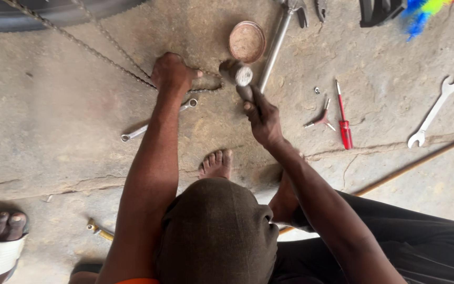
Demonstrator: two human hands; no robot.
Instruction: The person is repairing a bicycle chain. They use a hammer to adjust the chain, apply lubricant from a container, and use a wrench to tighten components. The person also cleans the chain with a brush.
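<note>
Concrete floor (53, 121): spanner (433, 111), screwdriver (343, 118) w/ hammer (239, 76) nr chain (106, 58)

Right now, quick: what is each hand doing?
Left hand: closed, pressing the chain down on the concrete floor.
Right hand: closed around the handle of a hammer, its head beside the chain.

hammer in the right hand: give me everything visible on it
The hammer has a dark, worn metal head with a round, shiny silver striking face turned up toward the camera. Its dark handle runs down into the right hand, which grips it close below the head. The head hangs just above the concrete floor, beside the chain end that the left hand pins down.
</note>
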